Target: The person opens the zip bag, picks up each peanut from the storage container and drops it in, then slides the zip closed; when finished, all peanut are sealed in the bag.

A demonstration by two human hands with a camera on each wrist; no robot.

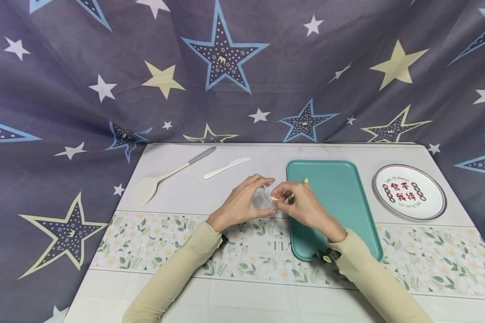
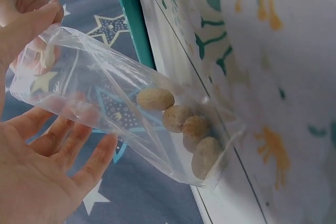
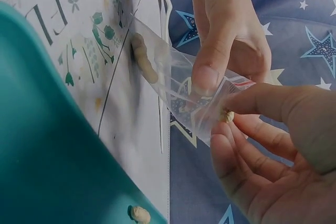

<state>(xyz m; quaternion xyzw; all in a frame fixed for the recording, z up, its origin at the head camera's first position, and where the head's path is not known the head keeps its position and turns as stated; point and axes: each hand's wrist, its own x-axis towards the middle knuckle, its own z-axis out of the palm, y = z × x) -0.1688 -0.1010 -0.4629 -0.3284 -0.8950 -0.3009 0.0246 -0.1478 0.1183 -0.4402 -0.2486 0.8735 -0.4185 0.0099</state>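
Observation:
A clear zip bag (image 2: 113,72) hangs from my left hand (image 1: 242,201), whose thumb and fingers grip it around its mouth. Several peanuts (image 2: 178,118) in their shells lie at the bottom of the bag. My right hand (image 1: 303,204) pinches another peanut (image 3: 227,116) between thumb and fingertips at the bag's mouth. In the right wrist view, a red stripe marks the bag's opening. Beneath the right hand is a teal tray (image 1: 341,197), and a single peanut (image 3: 139,214) lies on it, near its left side.
To the left lie a cream spatula (image 1: 148,188) with a grey handle and a white plastic knife (image 1: 226,168). Right of the tray is a round white plate (image 1: 410,192) with a dark rim and red characters. A star-patterned cloth (image 1: 242,107) hangs behind the table.

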